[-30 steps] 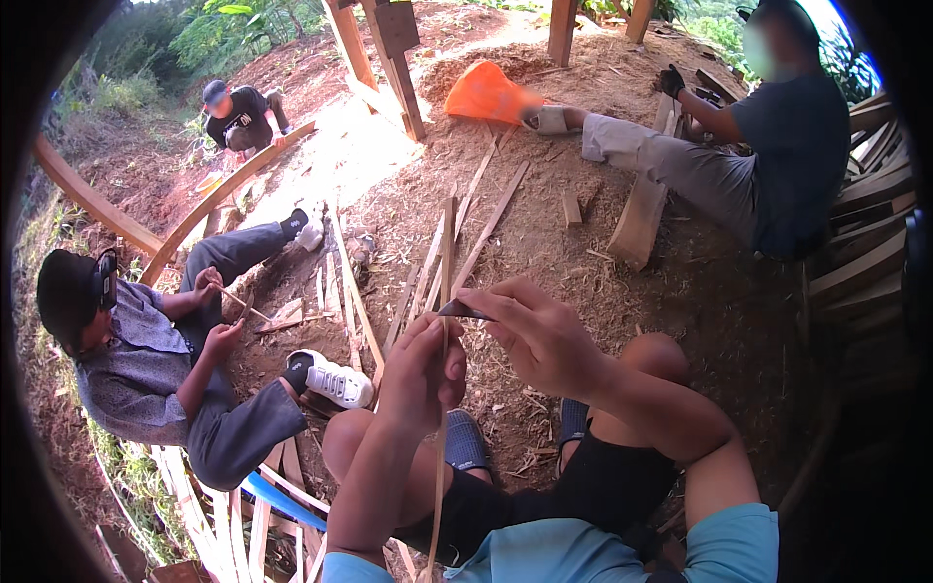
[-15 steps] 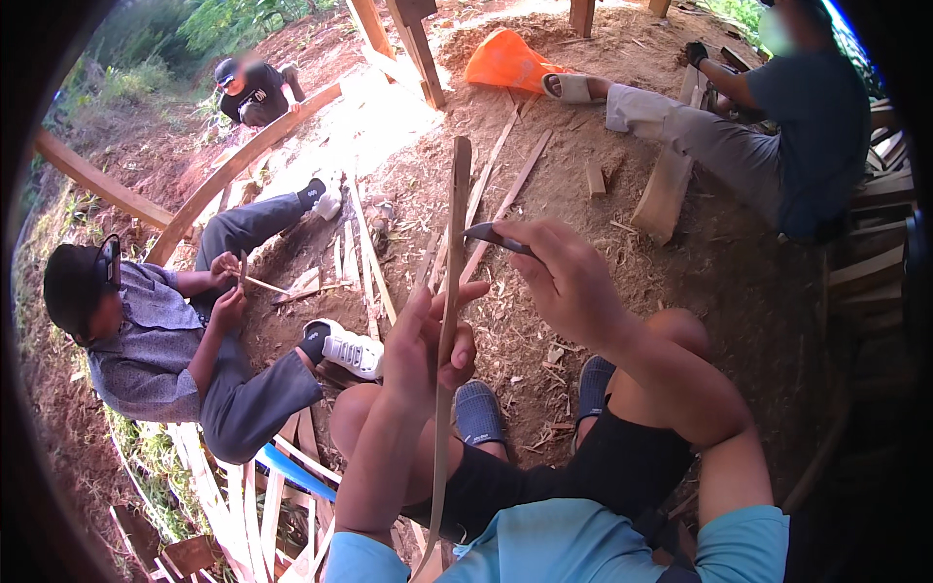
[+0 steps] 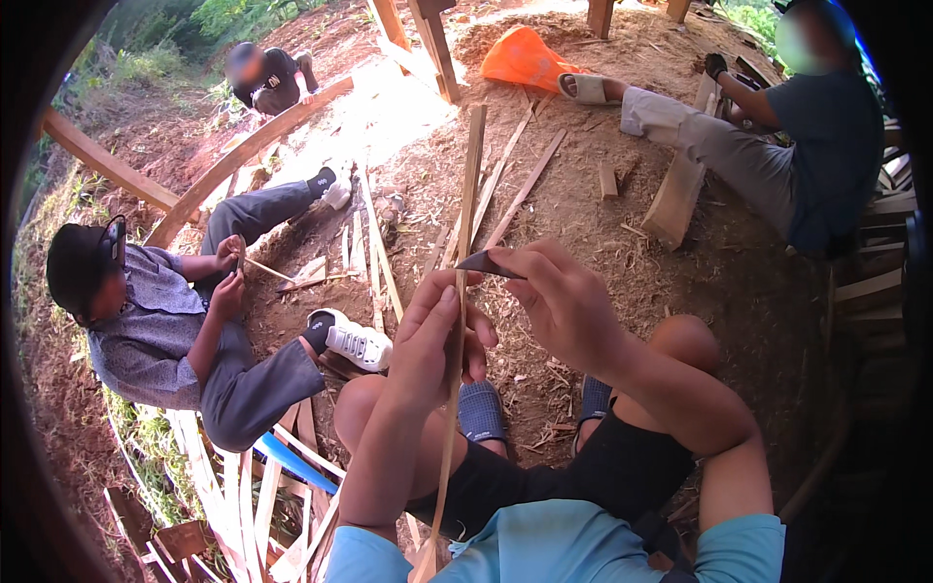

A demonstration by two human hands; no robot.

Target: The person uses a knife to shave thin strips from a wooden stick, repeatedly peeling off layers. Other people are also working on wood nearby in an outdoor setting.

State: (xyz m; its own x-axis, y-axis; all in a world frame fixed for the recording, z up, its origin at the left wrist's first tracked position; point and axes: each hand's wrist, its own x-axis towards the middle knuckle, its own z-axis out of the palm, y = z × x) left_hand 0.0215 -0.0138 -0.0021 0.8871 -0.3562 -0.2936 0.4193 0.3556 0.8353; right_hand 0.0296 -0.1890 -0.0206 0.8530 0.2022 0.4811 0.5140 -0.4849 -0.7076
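Observation:
A long, thin wooden strip [image 3: 473, 175] runs from in front of me down past my lap, its lower end bending toward my shirt. My left hand [image 3: 428, 335] is closed round its middle, thumb along the near side. In my right hand [image 3: 571, 306] a small dark blade [image 3: 481, 263] is pinched between thumb and fingers. Its pointed end lies at the strip, just above my left thumb; whether it cuts in, I cannot tell. The blade's grip end is hidden by my fingers.
At the left sits a person [image 3: 155, 321] working a thin stick. Another person [image 3: 826, 146] sits at the right beside a board [image 3: 675, 199]; a third crouches far off. An orange bag [image 3: 525, 58], loose strips [image 3: 525, 189] and shavings lie on the dirt. Split wood [image 3: 243, 505] is heaped lower left.
My right hand and the blade have moved down along the strip, closer to my left hand. The blade's tip now meets the strip. The whole view has shifted slightly.

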